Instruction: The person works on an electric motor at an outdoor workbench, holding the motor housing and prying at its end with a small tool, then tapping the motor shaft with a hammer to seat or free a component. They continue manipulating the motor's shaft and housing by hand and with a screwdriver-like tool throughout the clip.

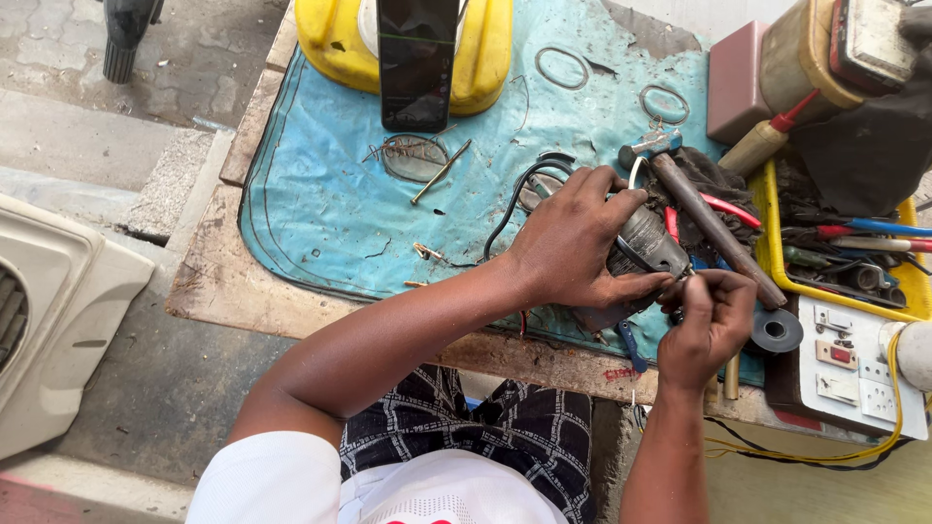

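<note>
Right-hand fingers (716, 289) pinched on something fine, likely a wire end, too small to tell, just at the motor's near face. Left hand (573, 243) clamped over the small grey electric motor (649, 241), steadying it near the desk's (209, 281) front edge, toward the right. Beside the motor, a hammer (714, 228) laid slantwise within reach; black tape roll (777, 330) just right of the right hand (707, 325). Under all, a blue mat (320, 194), perhaps to catch small parts. Along the right edge, a yellow tray (772, 247) of tools.
</note>
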`<state>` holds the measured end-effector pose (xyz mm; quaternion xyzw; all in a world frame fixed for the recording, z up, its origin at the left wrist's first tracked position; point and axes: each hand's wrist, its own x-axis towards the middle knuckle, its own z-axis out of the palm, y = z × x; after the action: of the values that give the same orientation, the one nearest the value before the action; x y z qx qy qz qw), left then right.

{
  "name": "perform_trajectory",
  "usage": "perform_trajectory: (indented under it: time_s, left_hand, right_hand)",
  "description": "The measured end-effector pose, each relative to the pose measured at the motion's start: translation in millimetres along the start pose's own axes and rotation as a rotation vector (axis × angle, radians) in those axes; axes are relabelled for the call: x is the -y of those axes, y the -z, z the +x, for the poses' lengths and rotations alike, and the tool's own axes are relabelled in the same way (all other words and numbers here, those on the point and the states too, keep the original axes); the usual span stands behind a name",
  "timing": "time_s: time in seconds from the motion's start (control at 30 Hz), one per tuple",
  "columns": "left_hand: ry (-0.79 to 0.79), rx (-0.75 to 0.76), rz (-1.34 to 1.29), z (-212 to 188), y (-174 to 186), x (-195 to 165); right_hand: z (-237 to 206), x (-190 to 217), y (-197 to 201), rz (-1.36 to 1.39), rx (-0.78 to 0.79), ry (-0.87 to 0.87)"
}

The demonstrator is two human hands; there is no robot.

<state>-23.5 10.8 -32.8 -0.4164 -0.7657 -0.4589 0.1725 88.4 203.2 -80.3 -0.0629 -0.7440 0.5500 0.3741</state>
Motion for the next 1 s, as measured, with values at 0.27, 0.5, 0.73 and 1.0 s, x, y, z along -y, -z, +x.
perform_trajectory:
  time_s: [0.27, 0.5, 0.73, 1.0]
  left_hand:
    - [0.013, 0.016, -0.013, 0, 1, 0]
    - [-0.004, -0.021, -0.019, -1, -1, 0]
    - [0.013, 0.009, -0.016, -1, 0, 0]
    - [0.01, -0.006, -0.028, -1, 0, -2]
  right_hand:
    - [-2, -1, 0, 0.064, 0.022, -0.023]
    - [-5, -27, 11, 0.101, 0.006, 0.015]
    - [-7, -30, 9, -0.048, 0.01, 0.049]
    - [-6, -23, 8, -0.22, -0.026, 0.086]
